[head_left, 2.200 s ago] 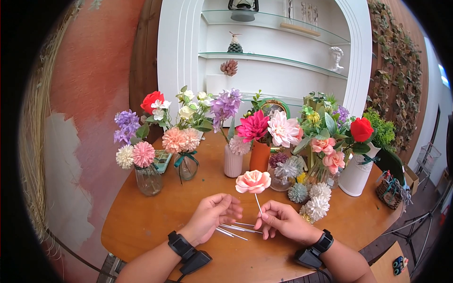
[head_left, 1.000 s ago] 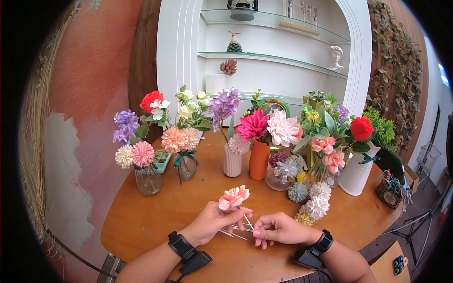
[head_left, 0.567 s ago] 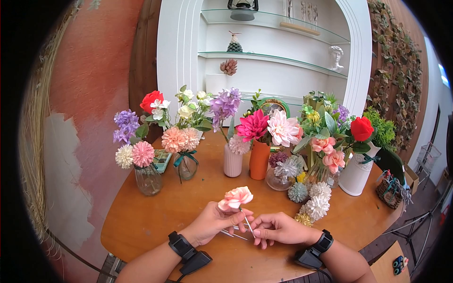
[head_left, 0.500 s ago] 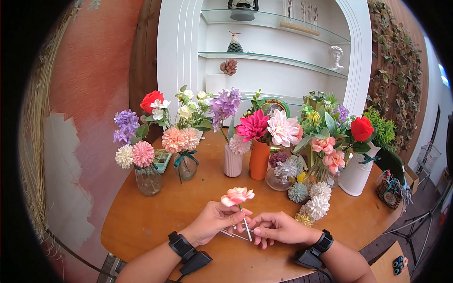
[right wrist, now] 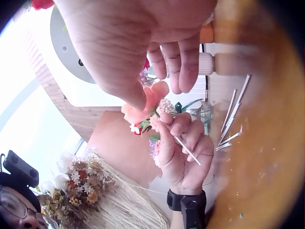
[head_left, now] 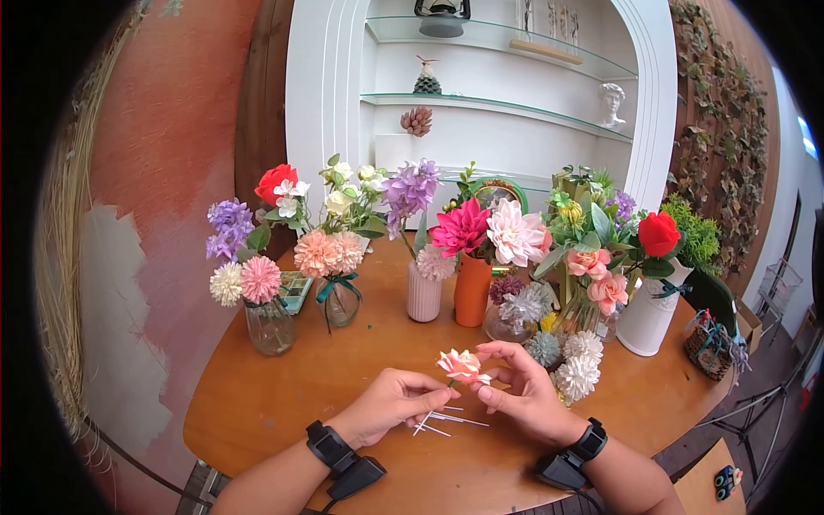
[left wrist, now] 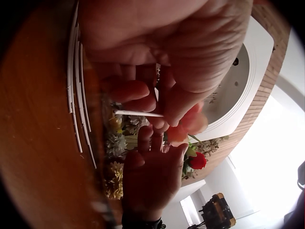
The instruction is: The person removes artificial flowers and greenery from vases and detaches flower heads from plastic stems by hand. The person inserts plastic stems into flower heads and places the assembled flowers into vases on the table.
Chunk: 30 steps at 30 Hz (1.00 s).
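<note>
In the head view a pink flower [head_left: 463, 366] stands tilted between the two hands. My left hand [head_left: 390, 405] pinches its stem just below the bloom; in the left wrist view the white stem [left wrist: 138, 113] sticks out from the fingers. My right hand [head_left: 528, 399] is beside the bloom, fingers spread and thumb at the petals; the right wrist view shows its thumb against the flower [right wrist: 148, 101]. Whether it grips the petals is unclear. Several white sticks [head_left: 455, 419] lie on the table beneath the hands.
Across the wooden table [head_left: 257, 412] stand a glass vase [head_left: 270, 330], a pink vase [head_left: 423, 296], an orange vase [head_left: 472, 292] and a white pitcher [head_left: 641, 322], all with flowers. Loose pompom flowers [head_left: 577, 378] lie near the right hand. A basket [head_left: 711, 348] is at the right edge.
The right hand has left the lower stem and risen to the bloom, its fingers spreading. The flower has moved slightly right and down and tilted, with the left hand still holding its stem.
</note>
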{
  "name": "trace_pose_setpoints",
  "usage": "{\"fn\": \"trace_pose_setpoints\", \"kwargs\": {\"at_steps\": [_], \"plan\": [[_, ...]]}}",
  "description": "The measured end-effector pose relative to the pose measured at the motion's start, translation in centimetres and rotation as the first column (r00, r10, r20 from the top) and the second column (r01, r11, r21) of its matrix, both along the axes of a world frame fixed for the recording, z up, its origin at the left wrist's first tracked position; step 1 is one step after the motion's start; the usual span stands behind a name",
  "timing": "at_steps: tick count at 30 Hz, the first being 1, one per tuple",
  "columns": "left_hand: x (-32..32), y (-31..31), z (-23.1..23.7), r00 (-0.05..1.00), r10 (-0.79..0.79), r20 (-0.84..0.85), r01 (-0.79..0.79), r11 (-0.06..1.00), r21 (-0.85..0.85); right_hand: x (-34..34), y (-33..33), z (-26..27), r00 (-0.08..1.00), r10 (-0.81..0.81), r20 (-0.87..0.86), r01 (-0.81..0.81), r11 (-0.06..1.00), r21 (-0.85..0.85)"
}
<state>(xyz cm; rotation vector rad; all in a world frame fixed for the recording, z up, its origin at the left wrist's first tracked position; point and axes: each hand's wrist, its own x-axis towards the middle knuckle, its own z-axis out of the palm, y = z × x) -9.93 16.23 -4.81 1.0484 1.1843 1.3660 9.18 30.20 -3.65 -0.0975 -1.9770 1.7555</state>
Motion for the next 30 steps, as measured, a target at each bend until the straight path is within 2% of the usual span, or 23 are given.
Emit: {"fn": "trace_pose_setpoints", "kwargs": {"at_steps": [2, 8, 14, 20, 27, 30], "plan": [[-0.23, 0.05, -0.12, 0.998, -0.044, -0.04, 0.042, 0.998, -0.056, 0.04, -0.08, 0.05, 0.999, -0.021, -0.032, 0.02, 1.0, -0.014], [-0.35, 0.21, -0.51, 0.996, -0.045, -0.072, 0.04, 0.997, -0.067, 0.17, 0.38, -0.27, 1.0, -0.001, 0.013, 0.0, 0.995, 0.098], [-0.57, 0.29, -0.84, 0.993, -0.064, -0.094, 0.059, 0.997, -0.059, 0.2, 0.18, -0.34, 0.998, -0.005, 0.062, 0.004, 1.0, 0.017], [-0.54, 0.26, -0.7, 0.992, -0.074, -0.105, 0.067, 0.996, -0.064, 0.17, 0.12, -0.31, 0.992, -0.041, 0.119, 0.039, 0.999, 0.021], [-0.33, 0.11, -0.38, 0.991, -0.089, -0.103, 0.081, 0.994, -0.079, 0.14, 0.3, -0.62, 0.994, -0.054, 0.098, 0.05, 0.998, 0.043], [-0.19, 0.33, -0.74, 0.991, -0.03, -0.131, 0.029, 0.999, -0.014, 0.27, 0.29, -0.39, 0.993, -0.078, 0.083, 0.075, 0.996, 0.043]]}}
